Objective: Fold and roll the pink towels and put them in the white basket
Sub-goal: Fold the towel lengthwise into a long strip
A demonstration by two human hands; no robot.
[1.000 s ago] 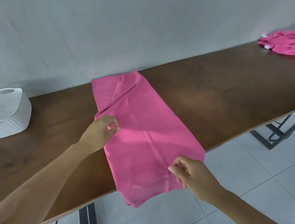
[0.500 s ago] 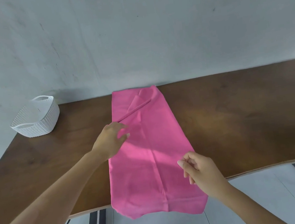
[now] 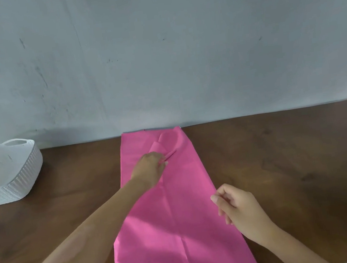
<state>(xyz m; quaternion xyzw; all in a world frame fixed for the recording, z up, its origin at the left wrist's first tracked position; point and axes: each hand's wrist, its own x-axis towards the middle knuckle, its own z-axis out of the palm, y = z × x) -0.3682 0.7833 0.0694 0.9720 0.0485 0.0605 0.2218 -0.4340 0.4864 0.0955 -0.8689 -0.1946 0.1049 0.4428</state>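
Left hand [image 3: 149,170] fingers pinch a crease in the towel [image 3: 176,220]; right hand [image 3: 239,208] fingers curl loosely at its right edge, bare bench [image 3: 283,160] beyond.

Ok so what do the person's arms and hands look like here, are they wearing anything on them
Both forearms are bare, with no gloves, watch or rings visible on the left hand or the right hand. No sleeves reach the forearms. A bit of white fabric shows at the bottom right corner, possibly clothing, but too little is in view to tell.
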